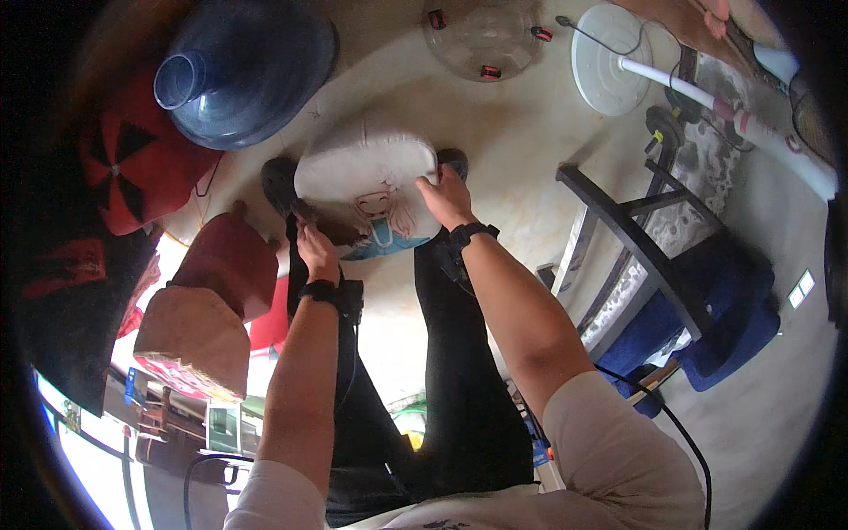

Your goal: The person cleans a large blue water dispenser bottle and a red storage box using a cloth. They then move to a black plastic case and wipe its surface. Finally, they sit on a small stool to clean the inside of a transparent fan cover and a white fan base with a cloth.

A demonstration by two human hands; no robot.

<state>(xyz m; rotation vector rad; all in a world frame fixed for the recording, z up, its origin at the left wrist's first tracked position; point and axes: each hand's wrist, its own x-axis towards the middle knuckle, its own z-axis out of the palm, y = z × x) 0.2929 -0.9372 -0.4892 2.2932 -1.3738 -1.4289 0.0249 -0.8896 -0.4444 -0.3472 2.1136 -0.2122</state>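
Observation:
Between my feet is a white padded stool (pixel 368 159), seen from above. A cartoon girl with pink hair and a blue-green dress is printed on it. My right hand (pixel 449 199) grips its right edge, thumb resting on the top. At the left edge, my left hand (pixel 316 250) holds the side, its fingers partly hidden and a dark shadow falling over the surface beside it. A dark shoe (pixel 278 182) shows behind the left side of the stool, and another shoe (pixel 455 162) behind the right.
A large blue water bottle (pixel 258 73) lies at the upper left, near a red-and-black item (pixel 126 162). Red padded stools (pixel 228 265) stand left. At the right are a dark-framed chair (pixel 636 245) with blue cloth, and a white pole on a round base (pixel 606 63).

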